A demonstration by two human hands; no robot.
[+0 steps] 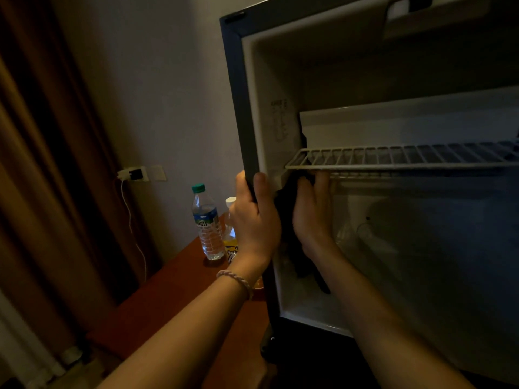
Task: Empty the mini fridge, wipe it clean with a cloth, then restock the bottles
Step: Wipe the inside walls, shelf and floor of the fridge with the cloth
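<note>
The mini fridge (238,80) stood open on a reddish-brown wooden table (157,310), a boxy thing with a dark, smooth frame and a pale plastic liner inside that looked a bit scuffed along the floor. One white wire shelf (393,160) ran across the middle, thin parallel bars with a flat front rail, and behind it sat a plain white plastic panel. No bottles showed inside in that dim light.

The left hand (257,217) was wrapped around the fridge's left front edge, thumb on the inner lip and fingers curled round the outside, a braided pinkish bracelet (234,279) on that wrist. The right hand (311,211) was inside, just under the left end of the shelf, pressing a dark cloth (286,220) against the inner left wall. The cloth was soft and limp, bunched between palm and wall with a tail hanging down toward the fridge floor. Whether the fingers were curled round it or lying flat, I honestly couldn't make out.

Out on the table just left of the fridge stood a clear ribbed water bottle (206,223) with a green cap and blue label, and beside it a yellow-labelled bottle (230,234) with a white cap, partly hidden behind the left hand.
</note>
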